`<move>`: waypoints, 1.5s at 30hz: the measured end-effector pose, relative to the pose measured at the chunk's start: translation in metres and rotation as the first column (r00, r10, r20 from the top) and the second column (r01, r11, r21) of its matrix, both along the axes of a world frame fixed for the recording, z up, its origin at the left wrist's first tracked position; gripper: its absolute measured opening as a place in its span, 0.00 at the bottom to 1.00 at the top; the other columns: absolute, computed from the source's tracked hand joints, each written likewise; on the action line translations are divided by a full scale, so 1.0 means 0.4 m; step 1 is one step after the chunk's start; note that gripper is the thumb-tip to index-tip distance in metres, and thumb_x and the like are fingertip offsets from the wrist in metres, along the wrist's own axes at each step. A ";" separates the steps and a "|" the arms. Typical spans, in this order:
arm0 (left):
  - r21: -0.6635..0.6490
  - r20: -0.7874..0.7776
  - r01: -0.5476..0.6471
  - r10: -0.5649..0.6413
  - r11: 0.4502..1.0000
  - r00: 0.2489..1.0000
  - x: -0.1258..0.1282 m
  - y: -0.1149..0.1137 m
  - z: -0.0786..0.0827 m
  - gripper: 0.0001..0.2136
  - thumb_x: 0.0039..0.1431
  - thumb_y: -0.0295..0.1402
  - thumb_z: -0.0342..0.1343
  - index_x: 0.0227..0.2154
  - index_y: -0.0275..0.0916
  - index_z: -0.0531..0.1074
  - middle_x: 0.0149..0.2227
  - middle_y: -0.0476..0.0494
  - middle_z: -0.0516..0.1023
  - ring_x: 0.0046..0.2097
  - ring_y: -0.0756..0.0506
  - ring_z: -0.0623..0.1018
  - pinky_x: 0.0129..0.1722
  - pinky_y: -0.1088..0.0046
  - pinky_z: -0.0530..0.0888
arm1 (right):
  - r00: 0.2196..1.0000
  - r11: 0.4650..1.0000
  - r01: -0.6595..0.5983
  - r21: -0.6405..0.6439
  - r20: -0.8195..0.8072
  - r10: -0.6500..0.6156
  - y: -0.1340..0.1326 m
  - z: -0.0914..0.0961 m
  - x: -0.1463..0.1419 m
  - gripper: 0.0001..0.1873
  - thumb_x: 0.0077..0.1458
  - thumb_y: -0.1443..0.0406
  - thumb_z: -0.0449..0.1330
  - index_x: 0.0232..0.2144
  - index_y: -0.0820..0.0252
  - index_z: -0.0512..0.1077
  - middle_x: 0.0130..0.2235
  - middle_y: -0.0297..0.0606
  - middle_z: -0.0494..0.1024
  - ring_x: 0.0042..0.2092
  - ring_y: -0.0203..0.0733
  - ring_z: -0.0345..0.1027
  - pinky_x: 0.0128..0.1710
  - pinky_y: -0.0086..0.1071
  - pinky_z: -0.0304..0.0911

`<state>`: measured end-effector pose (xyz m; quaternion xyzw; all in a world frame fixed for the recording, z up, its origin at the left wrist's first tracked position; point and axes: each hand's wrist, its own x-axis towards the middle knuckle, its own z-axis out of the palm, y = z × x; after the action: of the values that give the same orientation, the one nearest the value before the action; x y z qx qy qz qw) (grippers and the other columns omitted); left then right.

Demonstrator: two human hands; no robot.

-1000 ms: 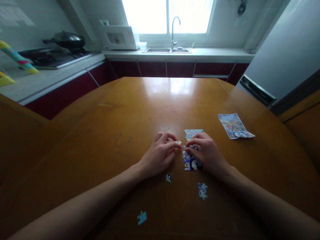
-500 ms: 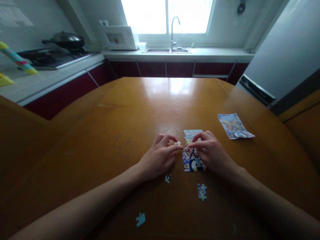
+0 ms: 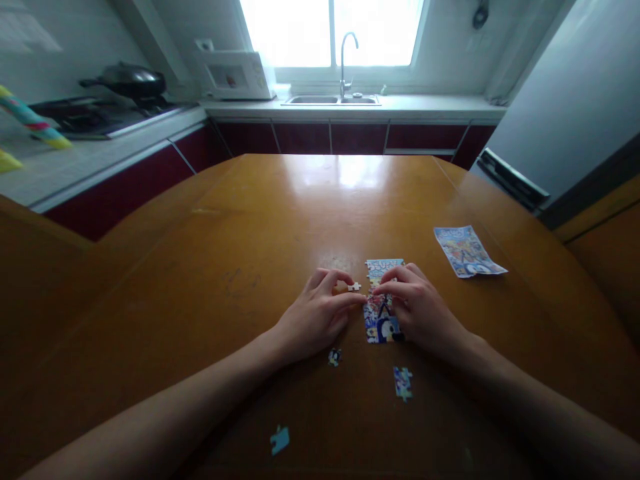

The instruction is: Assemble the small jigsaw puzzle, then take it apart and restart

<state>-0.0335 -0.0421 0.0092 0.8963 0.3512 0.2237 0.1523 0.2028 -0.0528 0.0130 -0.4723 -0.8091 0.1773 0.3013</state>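
Observation:
A partly joined jigsaw puzzle point(image 3: 377, 310) with a cartoon picture lies flat on the wooden table. My left hand point(image 3: 320, 310) is at its left side, fingers curled round a small pale puzzle piece point(image 3: 355, 287) at the index fingertip. The left thumb tip touches the puzzle's edge. Over the puzzle's right part is my right hand point(image 3: 423, 303), its thumb and index finger drawn together on a puzzle piece near the left edge, mostly hidden by the fingers. Closer to me lie a dark patterned piece point(image 3: 335, 357), a joined cluster point(image 3: 403, 383) and a light blue piece point(image 3: 280, 440).
A creased picture sheet point(image 3: 470, 251) lies on the table point(image 3: 240, 220) to the right. Beyond the table are a counter with a sink point(image 3: 313, 101), a microwave point(image 3: 235, 75) and a stove with a black pan point(image 3: 127, 80). A fridge point(image 3: 565, 100) stands at right.
My right hand has shifted slightly left over the puzzle, its fingertips drawing a little closer together. My left hand and the loose pieces stay in place; the view has shifted slightly.

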 end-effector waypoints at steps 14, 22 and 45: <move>-0.001 0.044 -0.159 0.159 0.987 0.986 0.009 0.006 -0.002 0.16 0.64 0.26 0.51 0.54 0.42 0.71 0.49 0.39 0.71 0.52 0.39 0.66 0.56 0.53 0.70 | 0.999 1.000 -0.022 -0.020 0.035 0.023 -0.001 -0.001 -0.007 0.21 0.51 0.80 0.55 0.31 0.51 0.81 0.40 0.39 0.74 0.45 0.46 0.62 0.48 0.43 0.64; 0.005 0.109 -0.191 0.190 0.982 0.976 0.002 0.019 -0.016 0.08 0.63 0.31 0.57 0.41 0.43 0.80 0.43 0.41 0.73 0.47 0.41 0.68 0.48 0.58 0.73 | 0.956 0.972 0.214 0.095 -0.223 -0.188 0.009 0.008 -0.001 0.15 0.53 0.77 0.53 0.29 0.57 0.77 0.36 0.41 0.75 0.43 0.47 0.65 0.43 0.42 0.63; -0.107 0.194 -0.315 0.330 0.943 0.924 -0.002 0.032 -0.011 0.06 0.64 0.30 0.56 0.35 0.39 0.78 0.39 0.43 0.72 0.44 0.43 0.72 0.47 0.60 0.71 | 0.953 0.981 0.180 0.068 -0.259 -0.156 0.005 0.007 -0.003 0.13 0.55 0.74 0.55 0.29 0.55 0.77 0.35 0.40 0.76 0.43 0.46 0.67 0.44 0.41 0.63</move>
<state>-0.0342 -0.0293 0.0050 0.7916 0.4839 0.3255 0.1825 0.2015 -0.0510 0.0158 -0.4989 -0.7282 0.1729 0.4370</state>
